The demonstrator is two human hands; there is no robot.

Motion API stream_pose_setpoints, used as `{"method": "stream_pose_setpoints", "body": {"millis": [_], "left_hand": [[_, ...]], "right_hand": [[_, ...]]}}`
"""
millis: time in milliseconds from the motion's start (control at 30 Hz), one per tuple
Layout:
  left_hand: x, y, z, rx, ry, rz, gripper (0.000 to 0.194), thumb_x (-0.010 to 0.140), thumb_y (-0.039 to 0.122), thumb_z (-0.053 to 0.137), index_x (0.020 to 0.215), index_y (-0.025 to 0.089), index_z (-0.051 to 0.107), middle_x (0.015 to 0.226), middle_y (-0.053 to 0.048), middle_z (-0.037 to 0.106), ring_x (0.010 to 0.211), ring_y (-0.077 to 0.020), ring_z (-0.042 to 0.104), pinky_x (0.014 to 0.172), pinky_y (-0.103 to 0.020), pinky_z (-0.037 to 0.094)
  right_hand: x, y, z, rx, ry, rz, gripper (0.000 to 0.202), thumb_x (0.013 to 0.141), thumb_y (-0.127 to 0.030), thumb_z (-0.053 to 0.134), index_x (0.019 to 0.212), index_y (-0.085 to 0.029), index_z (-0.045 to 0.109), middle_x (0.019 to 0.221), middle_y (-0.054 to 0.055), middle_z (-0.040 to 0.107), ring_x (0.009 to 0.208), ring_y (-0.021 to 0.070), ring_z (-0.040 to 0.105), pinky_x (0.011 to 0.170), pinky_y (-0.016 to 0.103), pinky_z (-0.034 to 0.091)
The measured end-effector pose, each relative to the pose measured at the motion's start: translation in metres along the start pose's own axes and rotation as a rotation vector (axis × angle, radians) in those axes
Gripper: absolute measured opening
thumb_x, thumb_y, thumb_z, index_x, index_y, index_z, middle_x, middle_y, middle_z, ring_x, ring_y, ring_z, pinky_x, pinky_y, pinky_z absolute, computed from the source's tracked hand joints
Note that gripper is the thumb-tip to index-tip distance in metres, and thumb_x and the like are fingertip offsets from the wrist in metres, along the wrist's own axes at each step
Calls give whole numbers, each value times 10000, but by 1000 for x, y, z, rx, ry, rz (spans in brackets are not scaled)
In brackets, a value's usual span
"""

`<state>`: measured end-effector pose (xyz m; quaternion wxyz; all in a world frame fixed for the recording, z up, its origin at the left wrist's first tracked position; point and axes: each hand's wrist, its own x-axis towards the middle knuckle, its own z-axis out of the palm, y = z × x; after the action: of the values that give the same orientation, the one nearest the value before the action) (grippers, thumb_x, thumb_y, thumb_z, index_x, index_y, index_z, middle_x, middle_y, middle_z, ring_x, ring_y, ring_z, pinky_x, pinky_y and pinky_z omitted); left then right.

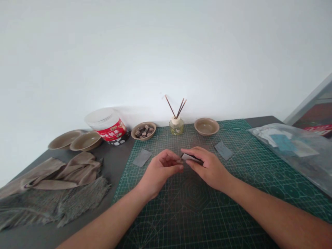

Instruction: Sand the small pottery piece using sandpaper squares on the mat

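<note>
Above the green cutting mat point(166, 214), my left hand point(162, 169) pinches a small brownish piece point(179, 161) between thumb and fingertips. It is too small to make out fully. Close against it, my right hand point(204, 164) is closed on a piece of sandpaper point(191, 158), grey on its face with a dark edge. The two hands nearly meet. One flat grey sheet point(142, 157) lies on the mat left of my left hand. A bluish-grey sheet point(223, 150) lies beyond my right hand.
Along the wall are a bowl of small dark and pale chunks point(144, 131), a reed diffuser point(176, 126) and a brown bowl point(206, 127). At left are a red-labelled plastic jar point(109, 128), two bowls point(86, 141) and crumpled cloths point(59, 186). A plastic bag point(298, 148) lies right.
</note>
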<state>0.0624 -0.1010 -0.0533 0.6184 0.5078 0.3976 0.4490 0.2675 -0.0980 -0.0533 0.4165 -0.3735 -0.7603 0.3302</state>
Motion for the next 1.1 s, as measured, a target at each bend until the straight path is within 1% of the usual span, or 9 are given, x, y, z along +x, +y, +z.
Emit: {"method": "stream_pose_setpoints", "body": {"millis": [100, 233, 333, 533, 700, 767, 900, 1000, 1100], "left_hand": [[0, 2, 0, -13, -4, -1, 286, 719, 115, 829, 860, 161, 584, 796, 22, 676, 726, -92, 612, 694, -210, 501], [1, 2, -3, -5, -27, -8, 266, 735, 124, 820, 870, 158, 593, 800, 13, 690, 708, -90, 616, 667, -201, 489], [1, 1, -5, -11, -2, 3, 246, 747, 136, 815, 917, 150, 637, 815, -5, 709, 724, -102, 642, 700, -221, 509], [0, 2, -4, 12, -20, 22, 234, 734, 147, 829, 939, 148, 717, 838, -25, 751, 745, -113, 679, 733, -228, 536], [0, 5, -5, 43, -9, 18, 256, 731, 118, 817, 973, 154, 743, 922, -49, 781, 826, -136, 706, 792, -244, 545], [0, 6, -5, 62, -17, 19, 256, 726, 114, 816, 969, 154, 747, 939, -53, 783, 841, -148, 710, 808, -260, 550], [0, 8, -6, 107, -73, 12, 209, 727, 167, 833, 914, 153, 741, 838, -33, 764, 745, -137, 689, 722, -250, 549], [0, 7, -7, 138, -96, 5, 210, 737, 206, 838, 910, 155, 731, 763, -16, 738, 645, -117, 651, 638, -236, 526], [-1, 6, -8, 179, -104, 34, 219, 750, 192, 828, 945, 155, 736, 863, -41, 756, 766, -137, 678, 727, -249, 533]], "right_hand": [[-1, -1, 3, 115, 70, 54, 437, 900, -206, 689, 1319, -288, 594, 1141, 27, 707, 1053, 194, 670, 939, 347, 535], [-1, -4, 3, 101, 87, 67, 215, 893, -238, 706, 1106, -269, 697, 1062, 14, 725, 982, 188, 680, 880, 325, 535], [-1, -6, 2, 126, 116, 69, 166, 894, -248, 710, 1059, -267, 709, 1002, 4, 726, 928, 176, 676, 836, 310, 528], [0, -10, 3, 139, 66, 44, 104, 890, -217, 708, 985, -249, 735, 964, 8, 730, 916, 173, 670, 827, 306, 515], [0, -10, 3, 241, 18, 184, 97, 881, -264, 728, 975, -250, 748, 918, -6, 751, 851, 163, 693, 769, 277, 530], [-1, -10, 3, 257, 26, 203, 111, 876, -271, 733, 983, -254, 752, 916, -7, 760, 839, 164, 702, 755, 271, 537], [-4, -13, 3, 103, 107, 92, 100, 872, -230, 723, 962, -251, 759, 927, 3, 759, 860, 172, 698, 776, 283, 530], [-5, -14, 1, 49, 84, 48, 112, 875, -203, 709, 962, -253, 758, 923, 4, 753, 865, 174, 691, 780, 289, 522], [-4, -13, 0, 83, 26, 79, 112, 896, -232, 697, 986, -261, 757, 943, 5, 752, 877, 175, 690, 786, 293, 525]]}}
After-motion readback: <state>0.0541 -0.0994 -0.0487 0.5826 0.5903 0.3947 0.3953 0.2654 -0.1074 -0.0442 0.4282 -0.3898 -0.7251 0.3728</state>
